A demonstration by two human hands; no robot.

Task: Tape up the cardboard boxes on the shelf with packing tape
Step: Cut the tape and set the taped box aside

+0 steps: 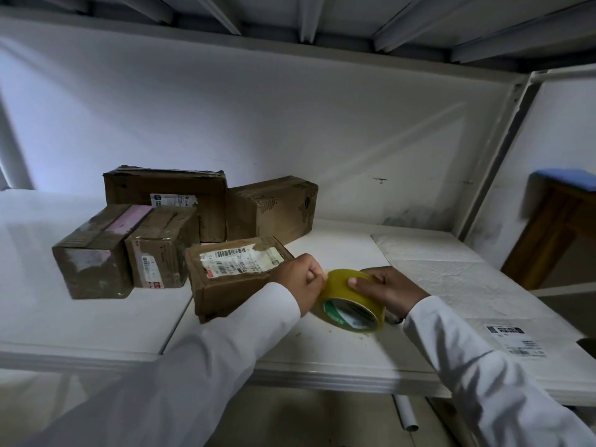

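Several brown cardboard boxes stand on the white shelf (96, 333). The nearest box (232, 279) carries a white shipping label on top and sits just left of my hands. A yellowish roll of packing tape (351, 301) is held over the shelf's front part. My right hand (390, 288) grips the roll from the right, thumb on its outer face. My left hand (303, 275) pinches at the roll's left edge, fingers curled, where the tape end seems to be. Behind stand a pink-striped box (96, 250), a smaller labelled box (158, 253), and two larger boxes (167, 195) (274, 208).
A white padded sheet (451, 275) lies on the shelf's right half, with a loose printed label (516, 338) near the front edge. The shelf's upright post (493, 156) rises at the right. A wooden piece of furniture (554, 227) stands beyond it. An upper shelf hangs overhead.
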